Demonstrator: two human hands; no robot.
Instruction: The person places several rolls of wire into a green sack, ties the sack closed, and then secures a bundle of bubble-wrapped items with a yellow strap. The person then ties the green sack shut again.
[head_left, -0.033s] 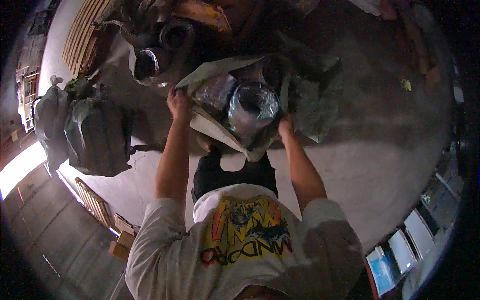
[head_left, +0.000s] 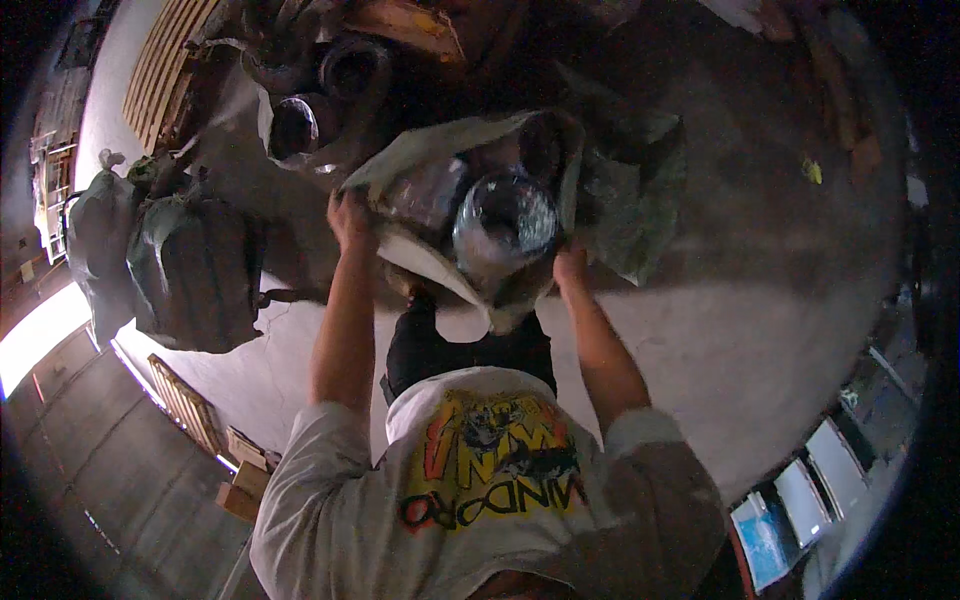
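An open woven sack (head_left: 428,262), pale along its rim, stands in front of me. My left hand (head_left: 352,220) is closed on the left side of its rim. On the right side my right hand (head_left: 571,266) grips the rim too, its fingertips partly hidden. Inside the sack sits a shiny roll (head_left: 482,240) wrapped in clear film, with a dark round hollow in its top. Left of it in the sack lies another film-wrapped piece (head_left: 425,190). The far part of the sack's contents is too dark to make out.
Full grey-green sacks (head_left: 195,275) stand at the left. Beyond my left hand are a hollow, shiny-edged roll (head_left: 295,128) and a dark ring-shaped roll (head_left: 352,70). A dark green sheet (head_left: 635,200) lies right of the sack. A slatted wooden pallet (head_left: 165,75) is at the far left.
Both hands have shifted slightly left and toward me with the sack's rim. The rim's near corner sits a little lower, and the roll inside shows at a slightly different tilt.
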